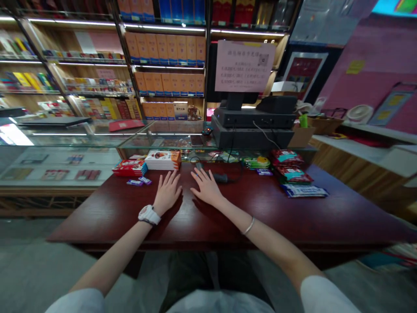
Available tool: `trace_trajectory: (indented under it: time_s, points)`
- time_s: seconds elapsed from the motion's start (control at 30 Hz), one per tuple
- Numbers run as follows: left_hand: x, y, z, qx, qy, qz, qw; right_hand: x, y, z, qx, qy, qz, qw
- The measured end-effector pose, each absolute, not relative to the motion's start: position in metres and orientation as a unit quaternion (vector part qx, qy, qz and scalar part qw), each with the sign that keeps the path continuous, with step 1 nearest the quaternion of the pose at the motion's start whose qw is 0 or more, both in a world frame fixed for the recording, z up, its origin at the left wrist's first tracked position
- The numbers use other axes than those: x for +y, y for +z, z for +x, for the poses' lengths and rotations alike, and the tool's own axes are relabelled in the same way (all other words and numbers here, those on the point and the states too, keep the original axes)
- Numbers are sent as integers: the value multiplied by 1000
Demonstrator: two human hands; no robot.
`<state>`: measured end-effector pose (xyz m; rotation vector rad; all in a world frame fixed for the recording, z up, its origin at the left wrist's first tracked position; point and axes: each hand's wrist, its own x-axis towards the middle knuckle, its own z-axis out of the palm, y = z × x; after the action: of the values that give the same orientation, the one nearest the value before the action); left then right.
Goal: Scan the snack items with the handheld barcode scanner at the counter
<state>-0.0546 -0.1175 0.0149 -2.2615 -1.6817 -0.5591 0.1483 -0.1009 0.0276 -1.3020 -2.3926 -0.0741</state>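
Both of my hands are over the dark red wooden desk (208, 221), fingers spread, holding nothing. My left hand (167, 190), with a white watch (149, 214) on the wrist, is just in front of a stack of white and orange boxes (163, 160). Left of it lie small purple packets (139, 181) and a pile of red boxes (129, 167). My right hand (206, 187), with a silver bangle (249, 226) on the forearm, is beside a dark handheld device (220, 178), partly hidden behind the fingers. Whether the palms touch the desk I cannot tell.
Red-brown snack bags (291, 166) and blue-white packets (305, 191) lie at the desk's right. Behind stand a glass counter (163, 128), a register (254, 128) and a screen backed by a paper notice (244, 65). Shelves of orange boxes (166, 48) line the wall.
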Motion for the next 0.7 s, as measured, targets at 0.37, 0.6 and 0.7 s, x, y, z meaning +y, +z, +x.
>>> trace_trajectory:
  time_s: [0.37,0.6,0.7]
  points:
    - [-125,13,-129,-666,-163,-715,136,-90,11,52,-906,34,-386,171]
    - [-123,8,-174,-735,-155,-650,115,-83,6,8,-910,59,-382,152]
    - [-123,4,-185,-766,-138,-623,80,-81,3,-7,-911,65,-382,140]
